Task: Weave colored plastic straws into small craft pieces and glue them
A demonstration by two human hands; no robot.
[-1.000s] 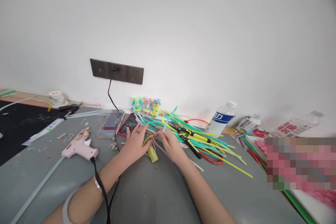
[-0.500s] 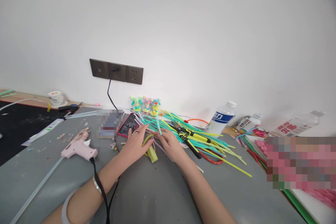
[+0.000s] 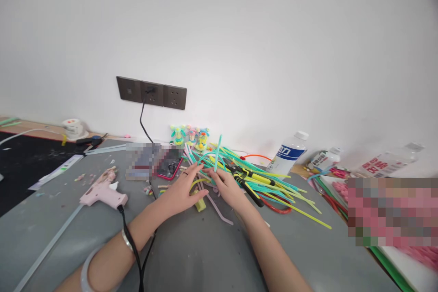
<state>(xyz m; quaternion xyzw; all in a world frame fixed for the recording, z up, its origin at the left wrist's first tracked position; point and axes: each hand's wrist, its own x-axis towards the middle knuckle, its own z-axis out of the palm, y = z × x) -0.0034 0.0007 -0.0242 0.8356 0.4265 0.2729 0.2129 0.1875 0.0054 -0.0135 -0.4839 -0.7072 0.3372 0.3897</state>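
My right hand [image 3: 226, 185] pinches a turquoise pipe cleaner [image 3: 218, 150], whose end stands up above the fingertips. Opposite it, my left hand [image 3: 183, 191] has its fingers stretched out and the thumb apart, with its fingertips over the pile near the right fingertips. Whether they touch a stem I cannot tell. A yellow-green piece [image 3: 200, 204] lies beneath the left thumb. Between the hands, a lilac pipe cleaner [image 3: 219, 210] runs toward me. Turquoise and yellow pipe cleaners [image 3: 290, 196] spread out to the right, with yellow-black pliers [image 3: 248, 182] on top.
On the left lies a pink glue gun [image 3: 104, 194], its black cord crossing my left forearm. A phone [image 3: 170, 166] is behind my left hand. Several small pipe-cleaner figures [image 3: 190, 136] stand by the wall. To the right is a bottle [image 3: 287, 153].
The turquoise pipe cleaner at my right hand has swung more upright and extends higher. The lilac stem now sticks out further toward me. The phone has shifted slightly right; my left thumb has spread.
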